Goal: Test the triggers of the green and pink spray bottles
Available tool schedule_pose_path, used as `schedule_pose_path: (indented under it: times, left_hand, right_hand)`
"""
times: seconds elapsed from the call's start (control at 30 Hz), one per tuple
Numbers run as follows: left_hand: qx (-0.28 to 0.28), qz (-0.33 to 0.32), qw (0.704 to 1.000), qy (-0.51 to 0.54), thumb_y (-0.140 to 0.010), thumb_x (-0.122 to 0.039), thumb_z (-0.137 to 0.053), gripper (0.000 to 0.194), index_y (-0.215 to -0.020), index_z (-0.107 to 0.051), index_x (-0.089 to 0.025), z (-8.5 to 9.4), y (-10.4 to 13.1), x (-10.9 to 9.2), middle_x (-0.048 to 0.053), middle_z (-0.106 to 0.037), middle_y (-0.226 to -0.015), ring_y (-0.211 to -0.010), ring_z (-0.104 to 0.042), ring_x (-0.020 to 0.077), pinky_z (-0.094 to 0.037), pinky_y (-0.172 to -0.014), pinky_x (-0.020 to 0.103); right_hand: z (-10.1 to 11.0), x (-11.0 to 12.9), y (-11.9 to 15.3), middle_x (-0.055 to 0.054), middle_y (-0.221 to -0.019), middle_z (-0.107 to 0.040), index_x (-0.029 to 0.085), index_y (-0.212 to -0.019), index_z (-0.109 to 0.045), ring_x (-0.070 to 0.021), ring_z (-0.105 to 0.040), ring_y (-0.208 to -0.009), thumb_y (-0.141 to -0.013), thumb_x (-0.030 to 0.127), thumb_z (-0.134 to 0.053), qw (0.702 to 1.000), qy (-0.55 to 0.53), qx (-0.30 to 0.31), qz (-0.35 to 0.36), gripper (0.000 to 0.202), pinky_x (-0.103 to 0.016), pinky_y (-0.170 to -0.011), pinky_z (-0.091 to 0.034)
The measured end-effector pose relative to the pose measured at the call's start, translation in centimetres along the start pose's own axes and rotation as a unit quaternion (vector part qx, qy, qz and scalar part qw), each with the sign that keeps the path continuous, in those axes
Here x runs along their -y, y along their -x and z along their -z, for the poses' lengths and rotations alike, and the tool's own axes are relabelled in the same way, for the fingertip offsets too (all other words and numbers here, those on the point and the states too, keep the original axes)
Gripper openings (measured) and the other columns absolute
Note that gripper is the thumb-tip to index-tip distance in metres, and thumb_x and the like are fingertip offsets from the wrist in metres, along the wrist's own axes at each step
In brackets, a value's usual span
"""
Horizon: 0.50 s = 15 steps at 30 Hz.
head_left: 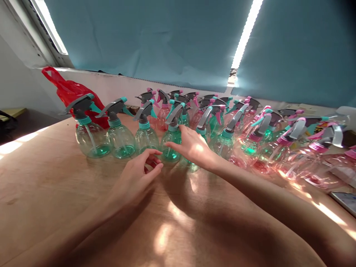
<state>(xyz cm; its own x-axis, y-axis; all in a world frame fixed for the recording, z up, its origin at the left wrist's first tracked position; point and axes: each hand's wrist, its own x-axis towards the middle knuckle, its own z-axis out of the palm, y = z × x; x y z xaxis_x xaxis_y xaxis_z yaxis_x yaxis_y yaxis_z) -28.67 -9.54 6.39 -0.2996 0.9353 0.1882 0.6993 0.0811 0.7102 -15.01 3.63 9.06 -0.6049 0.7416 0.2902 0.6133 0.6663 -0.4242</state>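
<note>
Green and pink clear spray bottles with grey trigger heads stand close together on the wooden table. My right hand (191, 144) is at a green bottle (171, 148) near the middle of the front row, its thumb in front of the bottle and its fingers behind the right side. My left hand (143, 168) is low in front of that bottle and the green bottle (144, 139) to its left, fingers curved and apart, holding nothing. Two more green bottles, one at the far left (90, 137) and one beside it (119, 137), stand farther left.
A red plastic bag (73, 91) lies behind the leftmost bottles. Pink bottles (292, 159) fill the right side, with a phone-like flat object (345, 202) at the right edge. The wooden table (83, 193) reaches a white ledge and blue-covered window behind.
</note>
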Motion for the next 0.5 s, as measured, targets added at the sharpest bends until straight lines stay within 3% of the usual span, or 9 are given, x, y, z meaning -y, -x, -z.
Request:
schedule_pose_path:
  times: [0.13,0.27,0.4,0.5]
  left_hand:
    - [0.028,-0.012,1.0,-0.002,-0.089,-0.042,-0.052,0.032,-0.113,-0.059,-0.022,-1.1,-0.3,-0.9,0.001,-0.069,-0.08,-0.07,-0.065,0.0213,-0.048,-0.062,0.031]
    - [0.07,-0.036,0.997,0.008,-0.092,-0.044,-0.05,0.033,-0.115,-0.057,-0.022,-2.2,-1.1,-2.5,0.001,-0.068,-0.079,-0.063,-0.061,0.0192,-0.045,-0.058,0.03]
    - [0.074,-0.056,0.996,0.007,-0.091,-0.042,-0.052,0.029,-0.113,-0.058,-0.024,-3.3,-1.9,-4.2,0.001,-0.068,-0.08,-0.061,-0.059,0.0184,-0.044,-0.057,0.03]
    - [0.082,-0.059,0.995,0.013,-0.091,-0.039,-0.053,0.025,-0.11,-0.059,-0.024,-3.9,-2.0,-5.0,0.001,-0.067,-0.079,-0.06,-0.059,0.0184,-0.044,-0.057,0.03]
  right_hand:
    - [1.5,-1.1,3.0,-0.018,-0.139,-0.058,0.011,-0.137,-0.051,-0.0335,-0.055,-0.126,-0.089,0.048,-0.065,0.998,-0.026,-0.031,0.054,0.062,-0.044,-0.099,-0.046]
    - [3.9,-3.4,6.3,-0.009,-0.114,-0.073,0.019,-0.117,-0.066,-0.0272,-0.069,-0.102,-0.092,0.04,-0.063,0.997,-0.023,-0.059,0.044,0.033,-0.039,-0.088,-0.051]
    - [4.5,-5.5,7.0,-0.013,-0.121,-0.07,0.018,-0.128,-0.06,-0.0298,-0.069,-0.103,-0.091,0.042,-0.065,0.992,-0.017,-0.123,0.006,0.044,-0.045,-0.088,-0.052]
    - [3.7,-6.0,5.9,-0.017,-0.131,-0.064,0.014,-0.137,-0.052,-0.0334,-0.062,-0.119,-0.09,0.042,-0.065,0.993,-0.028,-0.113,-0.004,0.057,-0.048,-0.096,-0.049]
